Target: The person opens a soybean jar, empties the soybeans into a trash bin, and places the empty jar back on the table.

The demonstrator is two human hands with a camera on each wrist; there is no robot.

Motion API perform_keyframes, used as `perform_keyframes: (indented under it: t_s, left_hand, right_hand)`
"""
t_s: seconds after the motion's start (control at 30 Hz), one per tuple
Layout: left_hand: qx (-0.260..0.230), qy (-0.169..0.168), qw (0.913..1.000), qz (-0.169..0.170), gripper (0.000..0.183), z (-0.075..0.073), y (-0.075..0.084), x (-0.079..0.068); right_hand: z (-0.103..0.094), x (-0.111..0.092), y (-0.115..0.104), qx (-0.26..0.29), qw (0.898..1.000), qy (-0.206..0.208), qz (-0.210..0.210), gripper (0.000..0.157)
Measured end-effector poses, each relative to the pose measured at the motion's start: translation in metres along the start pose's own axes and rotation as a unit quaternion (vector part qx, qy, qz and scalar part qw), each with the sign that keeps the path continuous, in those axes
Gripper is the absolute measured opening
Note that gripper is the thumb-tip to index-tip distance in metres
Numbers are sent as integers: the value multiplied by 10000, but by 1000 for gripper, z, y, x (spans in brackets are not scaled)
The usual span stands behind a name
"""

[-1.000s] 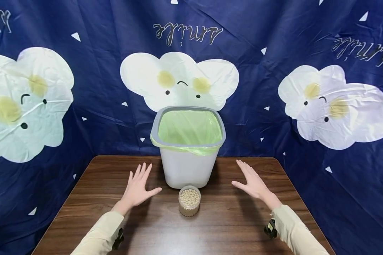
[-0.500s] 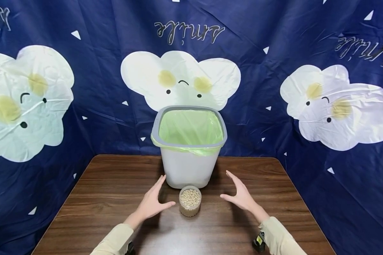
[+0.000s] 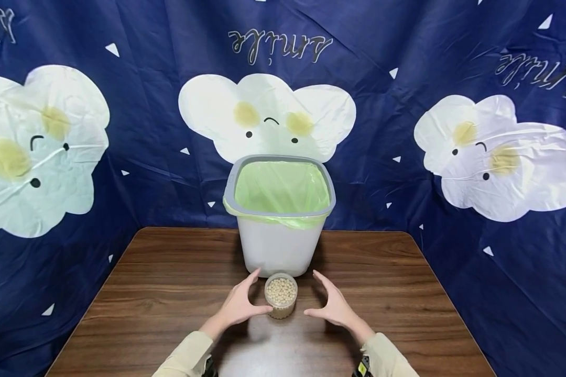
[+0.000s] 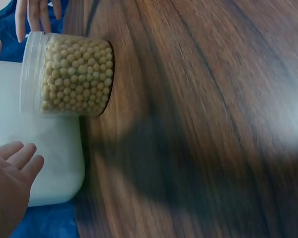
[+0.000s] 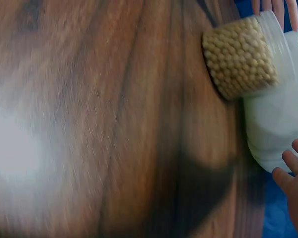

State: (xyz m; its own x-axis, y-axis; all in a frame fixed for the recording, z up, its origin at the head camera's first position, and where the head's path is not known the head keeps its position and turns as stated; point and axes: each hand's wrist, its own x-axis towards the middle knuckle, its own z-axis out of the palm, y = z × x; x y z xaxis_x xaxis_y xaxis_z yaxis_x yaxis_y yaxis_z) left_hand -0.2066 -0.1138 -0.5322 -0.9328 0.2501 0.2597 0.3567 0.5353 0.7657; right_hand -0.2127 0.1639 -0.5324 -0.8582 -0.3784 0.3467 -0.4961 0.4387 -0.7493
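A clear round jar [image 3: 281,296] filled with pale, bead-like round beans stands upright on the wooden table. My left hand [image 3: 238,303] is just left of it, thumb and fingers spread in a curve around that side. On the other side, a little farther off, my right hand [image 3: 334,303] faces the jar with thumb and fingers apart. In the left wrist view a gap shows between the jar [image 4: 77,74] and the left palm [image 4: 12,183]. The right wrist view has the jar [image 5: 241,57] apart from the right fingers [image 5: 288,166].
Right behind the jar stands a white bin [image 3: 279,243] with a grey rim and a green plastic liner [image 3: 283,188]. A dark blue cloth [image 3: 141,131] with white clouds hangs around the table's [image 3: 170,267] back and sides.
Both hands have moved inward and nearer to me, from wide apart beside the bin to either side of the jar. The jar and bin have stayed in place.
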Motion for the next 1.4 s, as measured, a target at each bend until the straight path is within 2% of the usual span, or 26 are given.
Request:
perform_keyframes:
  t_s: [0.1, 0.2, 0.43, 0.63, 0.93, 1.0, 1.2, 1.4]
  left_hand:
    - [-128, 7, 9999, 2, 98, 6, -1, 2]
    - [-269, 4, 9996, -73, 99, 11, -2, 4]
    - [-519, -19, 9986, -142, 97, 19, -4, 4]
    - [-660, -46, 9978, -58, 93, 25, -7, 5]
    - [-351, -2, 9994, 41, 85, 24, -6, 14]
    - [-290, -83, 9995, -5, 83, 24, -6, 15]
    - [-328, -177, 9993, 20, 81, 25, -6, 17]
    - [-431, -223, 9988, -66, 80, 25, -6, 19]
  right_hand:
    - [7, 1, -12, 384, 9992, -72, 5, 92]
    - [14, 1, -17, 604, 9979, -131, 212, 90]
    - [35, 0, -10, 1146, 9924, -125, 431, 86]
    - [51, 2, -6, 1256, 9905, 39, 555, 83]
    - [73, 9, -4, 1529, 9864, 208, 563, 83]
    - [80, 10, 3, 1434, 9871, 341, 624, 84]
    - [96, 10, 24, 702, 9909, 660, 939, 87]
    - [98, 10, 22, 697, 9896, 781, 982, 84]
